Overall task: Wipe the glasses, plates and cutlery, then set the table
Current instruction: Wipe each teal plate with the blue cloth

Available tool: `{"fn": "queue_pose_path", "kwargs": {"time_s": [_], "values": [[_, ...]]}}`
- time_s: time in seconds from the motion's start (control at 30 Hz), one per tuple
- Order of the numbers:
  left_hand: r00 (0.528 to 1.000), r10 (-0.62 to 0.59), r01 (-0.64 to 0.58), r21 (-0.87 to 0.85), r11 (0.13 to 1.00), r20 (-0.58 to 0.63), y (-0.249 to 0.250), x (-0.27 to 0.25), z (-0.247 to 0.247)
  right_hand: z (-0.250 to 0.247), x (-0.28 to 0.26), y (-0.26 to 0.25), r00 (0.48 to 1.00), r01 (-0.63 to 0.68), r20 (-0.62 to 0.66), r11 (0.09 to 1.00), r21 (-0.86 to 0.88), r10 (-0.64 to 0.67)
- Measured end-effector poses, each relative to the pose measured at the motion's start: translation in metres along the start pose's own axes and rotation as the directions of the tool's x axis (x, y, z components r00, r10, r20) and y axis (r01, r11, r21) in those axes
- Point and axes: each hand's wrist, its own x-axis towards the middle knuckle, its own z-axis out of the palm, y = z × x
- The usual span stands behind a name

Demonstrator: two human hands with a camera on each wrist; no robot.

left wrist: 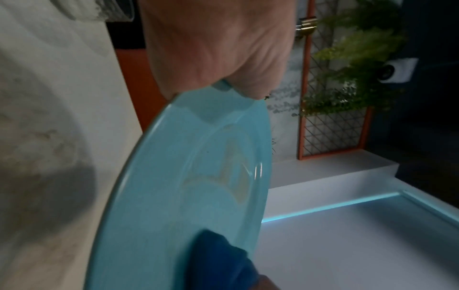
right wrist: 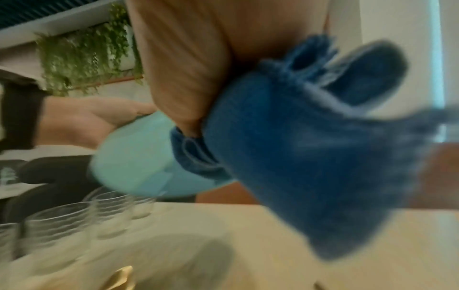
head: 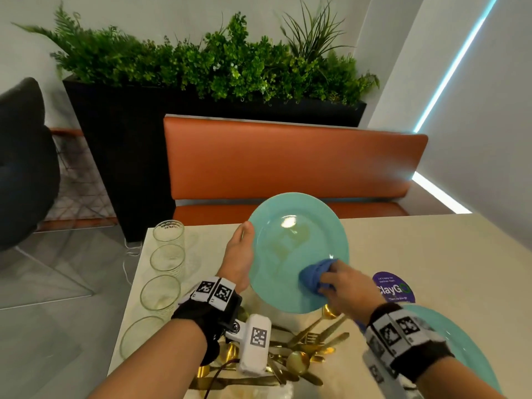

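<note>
1. Head view: the left hand (head: 239, 254) grips the plate (head: 288, 240) by its left rim and holds it tilted up above the table (head: 417, 254), thumb on the rim. The right hand (head: 345, 286) is bunched round the cloth (head: 312, 276) and presses it on the plate's lower right face. Four glasses (head: 168, 254) stand in a row along the table's left edge. Gold cutlery (head: 305, 349) lies piled under the plate, and a second plate (head: 460, 341) lies at the right.
2. Left wrist view: the thumb and palm clamp the plate's rim. A pale smear (left wrist: 233, 172) shows on its centre, and the cloth sits at the lower edge.
3. Right wrist view: blurred, but the fingers (right wrist: 188, 78) plainly wrap the cloth against the plate.
4. Step in hand, I judge, is wiping a plate. The next move calls for sweeping the cloth up across the smear while the left hand holds firm.
</note>
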Motion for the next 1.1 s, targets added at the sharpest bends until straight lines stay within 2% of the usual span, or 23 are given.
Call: {"fn": "queue_pose_path", "kwargs": {"time_s": [0.07,0.13,0.17,0.23,0.27,0.3,0.37,0.4,0.47,0.5,0.53,0.6,0.67,0.7,0.73,0.8,0.87,0.9,0.93,0.97,1.03,1.07,1.1], "values": [[1.0,0.007,-0.007,0.01,1.0,0.027,0.001,-0.002,0.001,-0.015,0.008,0.007,0.961,-0.197,-0.183,0.978,0.065,0.206],[0.998,0.02,-0.021,0.018,1.0,0.062,0.003,-0.003,0.006,-0.02,0.01,-0.008,0.904,-0.231,-0.313,0.949,0.214,0.29],[0.997,0.023,-0.024,0.018,1.0,0.069,0.005,-0.003,0.009,-0.015,0.009,-0.019,0.921,-0.166,-0.309,0.955,0.244,0.239],[0.997,0.034,-0.035,0.02,0.999,0.067,0.01,-0.004,0.011,0.003,-0.001,-0.034,0.968,0.063,-0.252,0.978,0.197,-0.011],[0.998,0.037,-0.038,0.023,0.999,0.056,0.011,-0.003,0.01,0.01,-0.007,-0.033,0.978,0.129,-0.182,0.979,0.158,-0.099],[0.998,0.034,-0.036,0.031,0.999,0.046,0.012,-0.002,0.007,0.01,-0.01,-0.026,0.985,0.144,-0.115,0.982,0.121,-0.13],[0.999,0.032,-0.033,0.041,0.999,0.028,0.012,-0.002,0.001,-0.001,-0.003,-0.004,0.996,0.056,-0.07,0.997,0.054,-0.052],[0.999,0.029,-0.03,0.047,0.998,0.025,0.011,-0.002,-0.001,-0.007,0.002,0.003,0.992,-0.033,-0.117,0.999,0.041,0.038],[0.999,0.021,-0.023,0.049,0.999,0.044,0.008,-0.004,0.002,-0.017,0.012,0.003,0.932,-0.192,-0.293,0.976,0.1,0.213],[0.998,0.025,-0.027,0.05,0.998,0.05,0.007,-0.004,0.006,-0.017,0.015,-0.005,0.906,-0.201,-0.342,0.965,0.17,0.249],[0.998,0.029,-0.031,0.051,0.998,0.047,0.008,-0.006,0.01,-0.015,0.016,-0.016,0.905,-0.161,-0.353,0.959,0.233,0.238],[0.999,0.04,-0.041,0.045,0.998,0.027,0.01,-0.006,0.014,0.002,0.009,-0.033,0.957,0.007,-0.282,0.967,0.255,0.068],[0.998,0.057,-0.058,0.046,0.997,0.018,0.012,-0.006,0.009,0.012,-0.006,-0.028,0.992,0.12,-0.054,0.983,0.139,-0.114],[0.998,0.064,-0.065,0.057,0.996,0.023,0.013,-0.006,0.006,0.007,-0.008,-0.018,0.99,0.134,0.039,0.989,0.059,-0.136],[0.997,0.064,-0.067,0.069,0.995,0.034,0.013,-0.007,0.003,0.0,-0.005,-0.006,0.993,0.105,0.062,0.994,-0.004,-0.105],[0.996,0.047,-0.055,0.096,0.994,0.074,0.011,-0.009,0.002,-0.014,0.002,0.009,0.993,-0.08,-0.087,0.997,-0.004,0.079],[0.994,0.031,-0.042,0.101,0.994,0.109,0.009,-0.012,0.009,-0.021,0.009,0.006,0.905,-0.239,-0.33,0.962,0.132,0.27],[0.992,0.028,-0.04,0.101,0.994,0.12,0.009,-0.013,0.013,-0.02,0.01,-0.003,0.881,-0.201,-0.393,0.961,0.19,0.262],[0.992,0.024,-0.038,0.108,0.993,0.127,0.01,-0.012,0.015,-0.015,0.009,-0.014,0.895,-0.117,-0.401,0.971,0.208,0.194],[0.991,0.024,-0.039,0.114,0.993,0.131,0.011,-0.012,0.016,-0.008,0.005,-0.021,0.935,-0.013,-0.345,0.979,0.205,0.085],[0.993,0.023,-0.036,0.114,0.993,0.117,0.013,-0.012,0.013,-0.002,-0.007,-0.016,0.991,0.123,-0.059,0.991,0.056,-0.119],[0.994,0.022,-0.034,0.109,0.993,0.109,0.014,-0.012,0.01,-0.007,-0.008,-0.005,0.992,0.123,0.041,0.992,-0.033,-0.122],[0.994,0.024,-0.035,0.107,0.994,0.104,0.014,-0.011,0.008,-0.014,-0.005,0.005,0.997,0.075,0.029,0.995,-0.061,-0.074]]}}
